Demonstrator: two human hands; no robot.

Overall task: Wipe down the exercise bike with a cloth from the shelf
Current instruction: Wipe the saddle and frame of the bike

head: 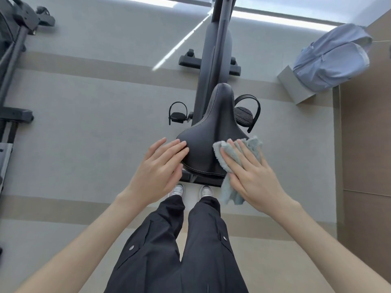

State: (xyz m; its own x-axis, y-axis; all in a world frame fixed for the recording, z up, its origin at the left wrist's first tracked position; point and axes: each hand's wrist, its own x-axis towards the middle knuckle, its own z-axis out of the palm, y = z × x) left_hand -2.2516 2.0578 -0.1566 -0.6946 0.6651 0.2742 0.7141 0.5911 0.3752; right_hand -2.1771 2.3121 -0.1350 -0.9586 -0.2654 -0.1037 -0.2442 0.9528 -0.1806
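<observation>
I look straight down on a black exercise bike [219,45]. Its wide black saddle [208,132] is just in front of me, with a pedal on each side. My right hand [251,174] lies flat with straight fingers on a pale grey-blue cloth [220,153], pressing it against the saddle's rear right part; one end of the cloth hangs down below the hand. My left hand [158,168] rests with straight fingers on the saddle's rear left edge.
A light blue backpack [332,60] sits on a grey block [296,87] at the right, by a brown wall panel. Another dark exercise machine [12,60] stands at the left edge. Grey carpet with beige stripes lies around the bike; my shoes stand behind the saddle.
</observation>
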